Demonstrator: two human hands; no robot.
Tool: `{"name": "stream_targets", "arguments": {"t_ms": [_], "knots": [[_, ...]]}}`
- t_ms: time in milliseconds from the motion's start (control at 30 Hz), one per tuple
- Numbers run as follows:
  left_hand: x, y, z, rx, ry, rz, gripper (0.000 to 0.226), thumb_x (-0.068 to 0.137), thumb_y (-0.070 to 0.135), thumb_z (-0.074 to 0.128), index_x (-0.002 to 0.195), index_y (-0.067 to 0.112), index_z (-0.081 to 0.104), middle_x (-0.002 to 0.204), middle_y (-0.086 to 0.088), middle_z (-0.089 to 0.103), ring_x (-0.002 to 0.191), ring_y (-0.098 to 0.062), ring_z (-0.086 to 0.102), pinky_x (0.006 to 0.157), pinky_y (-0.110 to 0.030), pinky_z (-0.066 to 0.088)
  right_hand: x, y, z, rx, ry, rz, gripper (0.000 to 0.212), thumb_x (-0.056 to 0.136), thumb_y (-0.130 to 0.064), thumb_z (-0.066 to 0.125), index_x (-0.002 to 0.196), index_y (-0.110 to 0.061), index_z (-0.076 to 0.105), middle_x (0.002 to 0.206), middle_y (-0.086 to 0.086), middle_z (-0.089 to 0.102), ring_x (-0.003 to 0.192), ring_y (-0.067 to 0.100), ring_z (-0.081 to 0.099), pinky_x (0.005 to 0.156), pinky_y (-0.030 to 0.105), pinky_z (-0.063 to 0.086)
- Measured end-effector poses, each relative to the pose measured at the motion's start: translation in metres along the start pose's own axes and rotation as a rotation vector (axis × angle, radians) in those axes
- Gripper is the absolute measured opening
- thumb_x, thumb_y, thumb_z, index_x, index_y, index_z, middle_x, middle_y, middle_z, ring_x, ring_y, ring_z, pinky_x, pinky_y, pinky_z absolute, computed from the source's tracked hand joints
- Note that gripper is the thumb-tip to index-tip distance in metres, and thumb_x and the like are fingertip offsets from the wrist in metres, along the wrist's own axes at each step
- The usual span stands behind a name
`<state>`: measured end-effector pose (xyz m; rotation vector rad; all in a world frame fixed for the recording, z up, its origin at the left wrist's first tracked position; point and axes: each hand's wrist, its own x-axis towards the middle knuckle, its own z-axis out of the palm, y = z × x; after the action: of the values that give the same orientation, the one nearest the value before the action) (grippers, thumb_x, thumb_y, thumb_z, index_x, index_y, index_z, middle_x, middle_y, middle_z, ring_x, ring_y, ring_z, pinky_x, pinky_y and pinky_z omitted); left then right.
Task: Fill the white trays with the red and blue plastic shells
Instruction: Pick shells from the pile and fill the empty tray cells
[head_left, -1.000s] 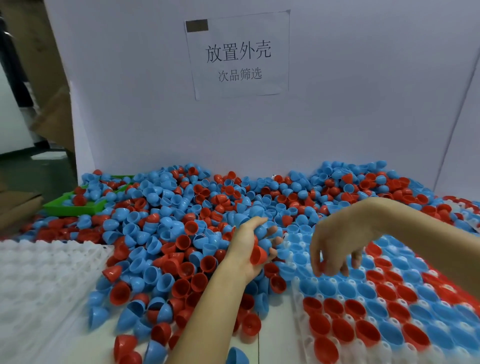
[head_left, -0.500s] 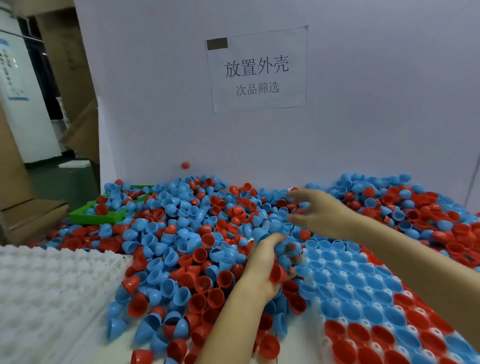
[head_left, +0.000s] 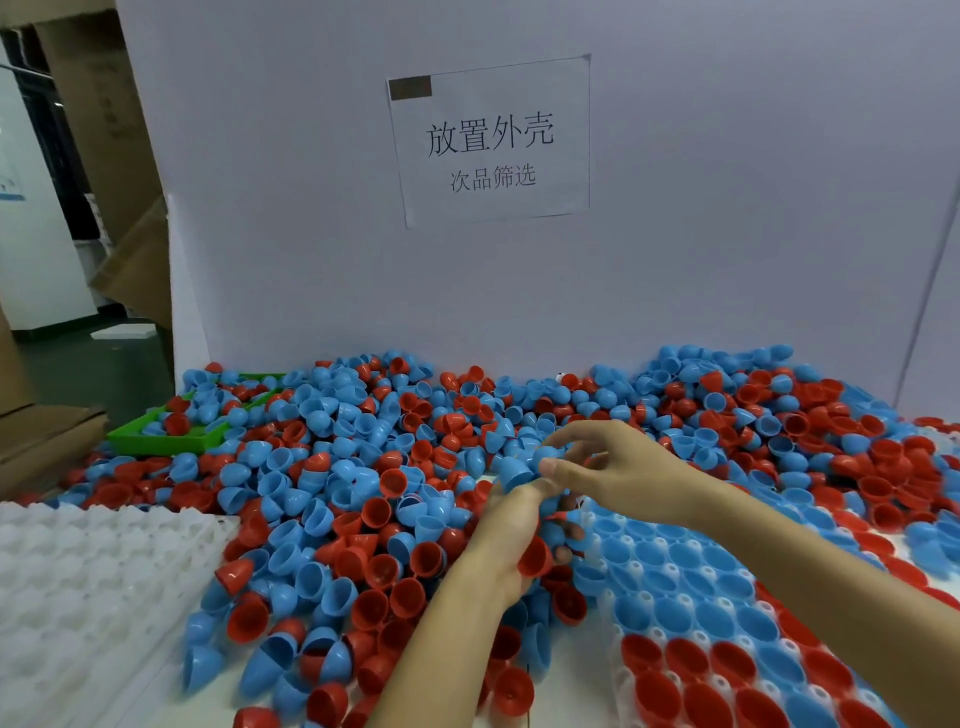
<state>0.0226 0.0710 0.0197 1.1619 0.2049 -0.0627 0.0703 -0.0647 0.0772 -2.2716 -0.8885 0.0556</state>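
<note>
A big heap of red and blue plastic shells (head_left: 363, 467) covers the table up to the back wall. My left hand (head_left: 511, 540) sits at the heap's near edge, cupping several shells, with a red shell (head_left: 535, 558) against its palm and a blue shell (head_left: 514, 470) at its fingertips. My right hand (head_left: 613, 467) reaches in from the right and pinches a blue shell just above the left hand. A white tray (head_left: 670, 571) at lower right holds rows of blue and red shells. Another white tray (head_left: 78, 582) lies at lower left.
A green tray (head_left: 156, 441) with a few shells stands at the heap's far left. A white wall with a paper sign (head_left: 491, 140) closes the back. Cardboard boxes (head_left: 47, 441) stand beyond the table's left edge.
My right hand came off the filled tray, swung up over the heap, and now meets my left hand, pinching a blue shell. The left hand stayed put. The camera tilted up.
</note>
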Motion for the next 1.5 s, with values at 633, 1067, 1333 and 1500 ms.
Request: {"name": "stream_targets", "arguments": {"t_ms": [633,1067,1333,1500], "knots": [[0.006,0.001,-0.002,-0.182,0.042,0.147,0.042,0.088,0.027,0.073,0.124,0.005,0.064,0.086,-0.011,0.073,0.062,-0.023,0.068,0.048,-0.029,0.045,-0.002,0.018,0.003,0.222,0.132,0.232,0.036,0.100,-0.039,0.055,0.086,-0.011,0.071,0.067,0.007,0.072,0.054,0.009,0.061,0.058,0.021,0.051],[0.008,-0.002,-0.005,-0.152,0.055,0.105,0.043,0.091,0.021,0.071,0.131,0.016,0.057,0.101,-0.018,0.074,0.068,-0.027,0.069,0.058,-0.034,0.053,0.002,0.017,0.003,-0.003,0.172,0.093,0.021,0.099,-0.039,0.057,0.119,-0.035,0.058,0.085,-0.006,0.068,0.070,0.003,0.062,0.059,0.017,0.043],[0.011,-0.001,-0.008,-0.239,0.088,0.134,0.036,0.091,0.017,0.071,0.124,0.021,0.057,0.077,-0.009,0.074,0.060,-0.024,0.069,0.078,-0.050,0.053,-0.005,0.017,0.004,0.010,0.179,0.072,0.021,0.091,-0.035,0.070,0.111,-0.029,0.065,0.086,-0.009,0.066,0.064,-0.003,0.059,0.068,0.017,0.044],[0.008,-0.004,-0.004,-0.147,0.014,0.113,0.036,0.091,0.017,0.071,0.123,0.023,0.055,0.095,-0.017,0.072,0.065,-0.028,0.068,0.059,-0.034,0.044,-0.005,0.018,0.010,-0.103,0.202,0.055,0.021,0.090,-0.024,0.070,0.109,-0.014,0.070,0.081,-0.013,0.062,0.065,-0.001,0.055,0.063,0.010,0.040]]}}
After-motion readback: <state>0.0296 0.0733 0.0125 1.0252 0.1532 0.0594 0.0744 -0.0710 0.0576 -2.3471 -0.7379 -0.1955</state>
